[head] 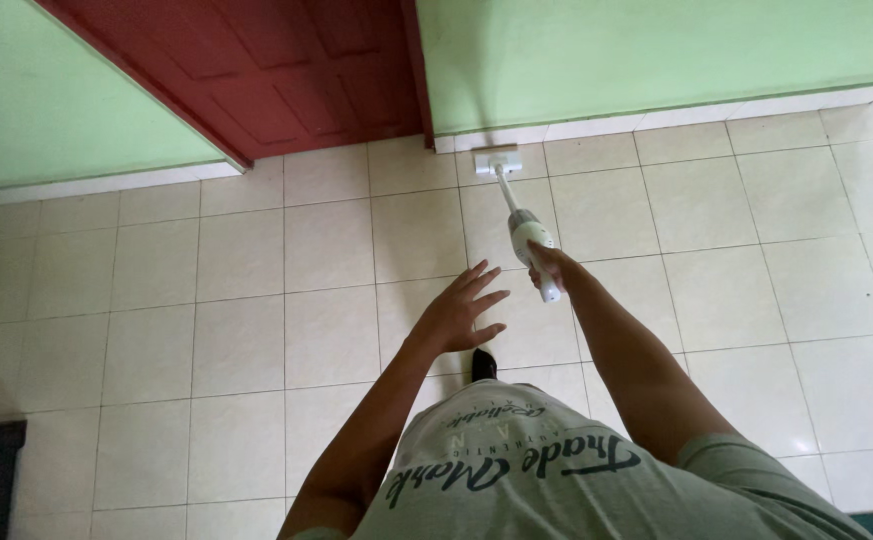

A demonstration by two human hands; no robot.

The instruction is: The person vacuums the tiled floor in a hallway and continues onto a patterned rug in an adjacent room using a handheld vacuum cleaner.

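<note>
Over a pale tiled floor (207,330), right hand (549,262) gripping the handle of a white stick vacuum (527,232), fingers wrapped closed around it, with the vacuum's flat head (498,160) lying on the tiles just beside the white skirting of the green wall (657,50). Beside it, near the dark red door (287,70), left hand (460,310) hovering empty above the floor, fingers spread wide open and touching nothing, well short of the vacuum's body.
</note>
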